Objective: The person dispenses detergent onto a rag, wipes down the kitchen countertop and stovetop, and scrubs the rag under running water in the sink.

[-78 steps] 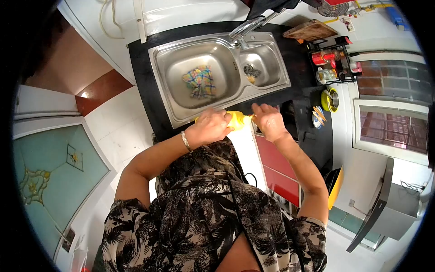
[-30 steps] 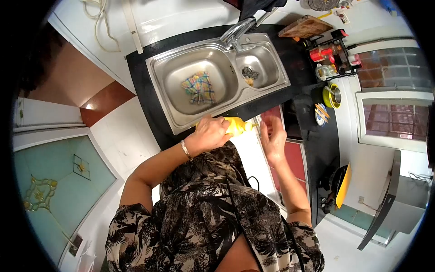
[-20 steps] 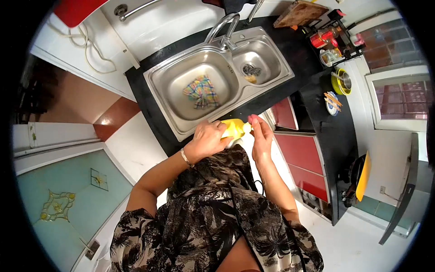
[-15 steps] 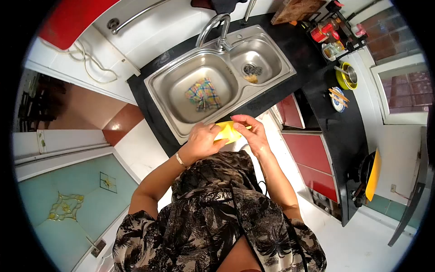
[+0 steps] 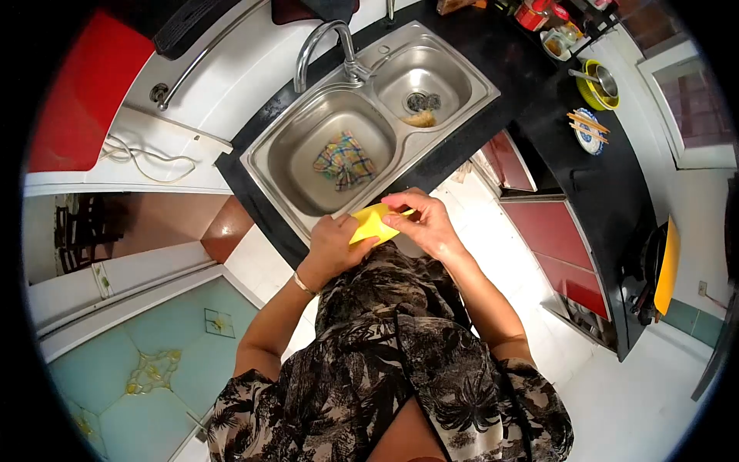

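Between my two hands, in front of my body at the sink's near edge, is a bright yellow smooth thing; its kind is not clear. My left hand is closed around its left side, thumb along the lower edge. At its right end my right hand pinches the edge between thumb and fingers. Just beyond is the steel double sink. A checked cloth lies in the larger basin. In the smaller basin a tan piece and a dark scrubber lie by the drain.
A chrome faucet rises behind the basins. On the black counter to the right are a blue-patterned dish with chopsticks across it and a yellow bowl. Red cabinet doors stand below; a glass-panelled door is at left.
My view has turned and shifted slightly, so the sink and counter sit differently in the picture. Both hands keep hold of the yellow thing, with the right fingers a little changed at its edge.
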Action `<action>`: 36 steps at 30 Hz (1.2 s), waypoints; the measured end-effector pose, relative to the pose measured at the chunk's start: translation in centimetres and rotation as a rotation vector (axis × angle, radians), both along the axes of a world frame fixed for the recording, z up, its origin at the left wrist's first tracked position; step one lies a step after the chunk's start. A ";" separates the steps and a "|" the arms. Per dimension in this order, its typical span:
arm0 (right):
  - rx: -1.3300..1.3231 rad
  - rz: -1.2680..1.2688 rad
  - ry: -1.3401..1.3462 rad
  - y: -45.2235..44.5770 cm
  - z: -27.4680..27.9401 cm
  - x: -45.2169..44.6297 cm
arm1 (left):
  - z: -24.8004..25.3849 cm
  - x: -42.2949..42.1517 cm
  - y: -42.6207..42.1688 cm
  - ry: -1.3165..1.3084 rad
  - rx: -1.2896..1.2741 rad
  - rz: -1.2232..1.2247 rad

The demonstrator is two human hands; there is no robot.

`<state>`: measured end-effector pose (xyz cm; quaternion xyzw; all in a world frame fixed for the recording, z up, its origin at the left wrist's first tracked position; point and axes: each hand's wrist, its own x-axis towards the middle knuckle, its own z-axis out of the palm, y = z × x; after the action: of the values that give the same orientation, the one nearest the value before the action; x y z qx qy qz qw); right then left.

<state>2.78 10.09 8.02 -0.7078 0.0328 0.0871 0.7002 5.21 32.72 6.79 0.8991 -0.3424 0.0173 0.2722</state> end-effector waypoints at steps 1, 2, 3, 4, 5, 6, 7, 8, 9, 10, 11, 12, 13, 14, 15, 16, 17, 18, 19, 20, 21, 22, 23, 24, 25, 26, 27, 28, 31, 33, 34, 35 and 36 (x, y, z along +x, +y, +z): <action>-0.054 0.013 -0.003 -0.3 -0.2 0.1 | -0.1 0.1 -0.1 -0.003 -0.010 -0.006; -0.109 0.026 -0.005 -0.5 -0.5 0.3 | -0.2 0.2 -0.1 -0.004 -0.019 -0.014; -0.101 0.037 -0.018 -0.5 -0.5 0.5 | 0.0 0.3 -0.2 -0.005 -0.026 -0.016; -0.091 0.032 0.014 -0.4 -0.4 0.5 | 0.3 0.3 -0.3 -0.002 -0.034 -0.017; -0.083 0.029 0.044 -0.3 -0.1 0.5 | 0.4 0.3 -0.3 -0.001 -0.043 -0.016; -0.077 0.026 0.072 -0.2 0.2 0.6 | 0.3 0.4 -0.3 -0.009 -0.046 -0.018; -0.034 0.007 0.110 -0.1 0.2 0.7 | 0.2 0.5 -0.3 -0.018 -0.051 -0.019; 0.010 -0.012 0.150 0.1 0.1 0.6 | 0.1 0.6 -0.3 -0.024 -0.055 -0.020; 0.053 -0.031 0.189 0.3 0.1 0.5 | 0.0 0.6 -0.3 -0.021 -0.058 -0.021; 0.072 -0.050 0.185 0.5 0.0 0.4 | 0.0 0.6 -0.3 -0.018 -0.060 -0.020; 0.091 -0.068 0.179 0.7 -0.2 0.2 | 0.2 0.4 -0.2 -0.016 -0.062 -0.019; 0.111 -0.086 0.175 0.8 -0.4 0.1 | 0.1 0.4 -0.2 -0.013 -0.068 -0.019; 0.133 -0.083 0.193 0.7 -0.8 0.2 | 0.0 0.4 -0.3 -0.011 -0.073 -0.020; 0.153 -0.080 0.209 0.6 -1.2 0.3 | 0.0 0.5 -0.3 -0.011 -0.079 -0.020; 0.175 -0.078 0.226 0.5 -1.3 0.3 | 0.0 0.4 -0.3 -0.012 -0.078 -0.020; 0.157 -0.079 0.228 0.5 -1.3 0.4 | 0.1 0.4 -0.3 -0.013 -0.077 -0.022; 0.139 -0.082 0.230 0.4 -1.1 0.4 | 0.1 0.5 -0.4 -0.015 -0.076 -0.024; 0.122 -0.085 0.234 0.6 -1.0 0.4 | 0.2 0.5 -0.3 -0.018 -0.082 -0.024; 0.115 -0.097 0.235 0.6 -1.1 0.5 | 0.1 0.6 -0.4 -0.022 -0.086 -0.024; 0.109 -0.111 0.237 0.7 -1.3 0.6 | 0.1 0.6 -0.4 -0.024 -0.090 -0.027; 0.103 -0.125 0.235 0.7 -1.4 0.6 | 0.0 0.6 -0.4 -0.035 -0.093 -0.026; 0.116 -0.122 0.231 0.7 -1.5 0.5 | -0.2 0.6 -0.4 -0.046 -0.096 -0.024; 0.130 -0.120 0.222 0.6 -1.5 0.6 | -0.3 0.7 -0.4 -0.061 -0.098 -0.023; 0.144 -0.117 0.212 0.6 -1.4 0.7 | -0.4 0.8 -0.3 -0.059 -0.091 -0.020; 0.170 -0.111 0.210 0.5 -1.3 0.6 | -0.4 0.7 -0.3 -0.057 -0.085 -0.021; 0.196 -0.109 0.203 0.4 -1.1 0.5 | -0.5 0.7 -0.3 -0.057 -0.079 -0.026; 0.221 -0.106 0.199 0.3 -1.0 0.4 | -0.4 0.7 -0.3 -0.034 -0.062 -0.028; 0.222 -0.102 0.201 0.2 -0.8 0.3 | -0.4 0.7 -0.4 -0.038 -0.060 -0.031; 0.231 -0.103 0.217 0.3 -0.6 0.1 | -0.4 0.5 -0.5 -0.042 -0.051 -0.033; 0.192 -0.103 0.233 0.2 -0.8 -0.1 | -0.5 0.4 -0.4 -0.057 -0.059 -0.033; 0.171 -0.103 0.240 0.2 -0.8 0.0 | -0.6 0.5 -0.5 -0.058 -0.062 -0.027; 0.152 -0.125 0.249 0.3 -0.7 0.1 | -0.6 0.6 -0.6 -0.062 -0.065 -0.022; 0.135 -0.127 0.250 0.3 -1.0 0.0 | -0.6 0.6 -0.6 -0.065 -0.067 -0.020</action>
<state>2.80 10.39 7.04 -0.6392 0.1583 0.1321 0.7409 5.77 32.17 6.14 0.8850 -0.3592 0.0555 0.2910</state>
